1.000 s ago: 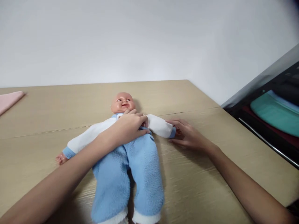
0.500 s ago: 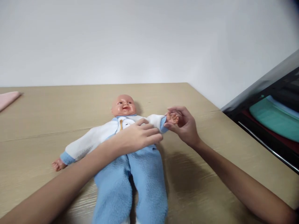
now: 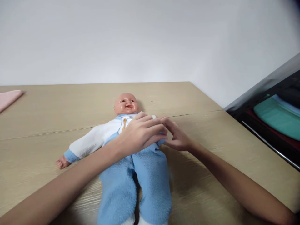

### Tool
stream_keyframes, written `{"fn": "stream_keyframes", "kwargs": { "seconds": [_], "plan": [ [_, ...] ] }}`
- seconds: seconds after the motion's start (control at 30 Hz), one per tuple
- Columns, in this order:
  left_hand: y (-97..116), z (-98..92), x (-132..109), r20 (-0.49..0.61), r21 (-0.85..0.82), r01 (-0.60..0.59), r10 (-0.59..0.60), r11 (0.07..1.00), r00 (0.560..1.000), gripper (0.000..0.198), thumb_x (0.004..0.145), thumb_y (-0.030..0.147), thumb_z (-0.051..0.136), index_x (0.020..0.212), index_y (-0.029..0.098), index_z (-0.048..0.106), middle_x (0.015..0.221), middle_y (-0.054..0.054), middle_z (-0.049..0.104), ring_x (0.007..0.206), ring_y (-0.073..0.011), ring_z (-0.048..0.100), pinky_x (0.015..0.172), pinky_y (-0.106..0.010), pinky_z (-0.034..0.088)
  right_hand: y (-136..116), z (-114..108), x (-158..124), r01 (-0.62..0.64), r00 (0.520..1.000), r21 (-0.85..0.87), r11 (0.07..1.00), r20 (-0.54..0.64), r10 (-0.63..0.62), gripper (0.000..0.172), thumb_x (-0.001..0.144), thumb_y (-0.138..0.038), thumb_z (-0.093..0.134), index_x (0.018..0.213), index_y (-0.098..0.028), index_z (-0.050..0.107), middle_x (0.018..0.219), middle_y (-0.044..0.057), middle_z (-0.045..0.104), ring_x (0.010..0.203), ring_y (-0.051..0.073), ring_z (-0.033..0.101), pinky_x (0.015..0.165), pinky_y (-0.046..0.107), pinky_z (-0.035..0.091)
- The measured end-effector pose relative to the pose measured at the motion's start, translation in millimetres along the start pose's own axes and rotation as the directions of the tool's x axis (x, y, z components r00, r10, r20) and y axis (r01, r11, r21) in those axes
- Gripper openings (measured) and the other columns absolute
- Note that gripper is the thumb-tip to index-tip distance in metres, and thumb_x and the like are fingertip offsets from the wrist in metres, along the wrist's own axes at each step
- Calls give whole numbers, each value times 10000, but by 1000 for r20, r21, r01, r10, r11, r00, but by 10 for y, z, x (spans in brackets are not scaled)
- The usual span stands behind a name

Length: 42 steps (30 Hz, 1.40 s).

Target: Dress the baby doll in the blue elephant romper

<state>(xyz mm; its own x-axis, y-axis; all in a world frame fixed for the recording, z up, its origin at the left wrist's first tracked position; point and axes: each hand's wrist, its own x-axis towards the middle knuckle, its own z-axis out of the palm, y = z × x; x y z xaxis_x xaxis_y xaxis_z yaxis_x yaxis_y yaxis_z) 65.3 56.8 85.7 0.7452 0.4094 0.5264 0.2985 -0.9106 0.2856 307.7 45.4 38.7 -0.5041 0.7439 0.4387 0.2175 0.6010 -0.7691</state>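
Note:
A baby doll [image 3: 134, 187] lies on its back, its smiling head away from me, in a white and light-blue fleece outfit. My left hand [image 3: 145, 129] reaches across its chest, fingers curled over the sleeve on the right side. From the right, my right hand [image 3: 177, 136] meets those fingers, thumb and fingertips bent around the sleeve's blue cuff [image 3: 161, 142]. My hands cover most of that sleeve, and the doll's hand there is hidden. Its other arm [image 3: 87, 145] lies stretched out to the left, with the small plastic hand showing.
The doll rests on a wooden table [image 3: 58, 109] with a seam across it. Pink cloth [image 3: 9, 98] lies at the far left. Beyond the table's right edge is a black structure with green folded fabric [image 3: 278, 117]. A pale wall [image 3: 140, 40] stands behind.
My right hand has moved left and slightly down, closer to my left hand. The doll's hand on that side, visible before, is now covered. The view has shifted slightly.

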Motion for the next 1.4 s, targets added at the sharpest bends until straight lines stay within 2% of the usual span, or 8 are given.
{"fn": "stream_keyframes", "kwargs": {
  "seconds": [0.1,0.27,0.47,0.57,0.67,0.97,1.2,1.4],
  "plan": [
    [-10,-15,77,-50,-219,151,-165,964,985,157,1115,346,715,1057,219,787,1117,-50,758,967,-200,702,879,-362,508,-32,17,-93,-141,990,253,957,55,132,264,1035,-491,742,1227,-315,697,1243,42,757,1177,269,719,1049,432,588],
    [-99,-1,155,70,-413,303,-301,859,951,132,1035,331,805,981,211,807,956,-20,671,882,-187,649,802,-318,514,-43,169,-177,-323,941,456,829,62,333,305,979,-514,840,1199,-311,784,1175,32,786,1239,273,716,1139,429,547],
    [-188,35,84,75,-258,320,-311,912,947,262,1142,404,594,1195,186,729,1122,-74,697,1070,-242,681,965,-397,521,51,304,-137,-334,811,735,590,-95,577,343,869,-569,885,927,-253,764,1014,49,751,1046,250,696,1010,385,591],
    [-241,45,34,161,-140,398,-376,907,913,327,1134,487,581,1174,184,700,1052,-78,737,967,-263,699,856,-408,506,73,362,-132,-366,713,740,564,-167,681,377,812,-553,918,870,-244,709,909,25,704,879,211,664,843,338,603],
    [-268,76,19,199,-85,428,-406,900,892,294,1126,462,575,1157,189,678,881,-42,735,788,-237,671,721,-373,454,82,430,-146,-411,668,705,578,-198,717,423,805,-564,937,880,-238,678,798,-27,625,703,147,566,636,268,517],
    [-297,69,28,128,-281,502,-486,818,864,293,1112,436,485,1077,216,676,1099,-89,811,995,-267,748,863,-402,554,141,450,-72,-416,680,649,637,-243,692,536,819,-703,906,927,-270,609,673,-89,505,535,106,428,459,243,359],
    [-346,91,38,71,-223,509,-507,832,859,294,1092,400,507,1146,187,703,1203,-132,828,1121,-302,764,1006,-449,580,445,413,299,-395,741,615,682,-226,633,474,799,-677,865,880,-269,637,833,-16,698,786,184,635,671,306,545],
    [-415,80,40,-26,-186,583,-597,791,802,322,1089,382,508,1209,168,717,1186,-138,836,1100,-311,768,990,-459,593,604,332,425,-397,789,551,734,-203,580,493,779,-690,882,908,-280,639,848,-49,673,807,168,614,702,283,516]
  ]
}}
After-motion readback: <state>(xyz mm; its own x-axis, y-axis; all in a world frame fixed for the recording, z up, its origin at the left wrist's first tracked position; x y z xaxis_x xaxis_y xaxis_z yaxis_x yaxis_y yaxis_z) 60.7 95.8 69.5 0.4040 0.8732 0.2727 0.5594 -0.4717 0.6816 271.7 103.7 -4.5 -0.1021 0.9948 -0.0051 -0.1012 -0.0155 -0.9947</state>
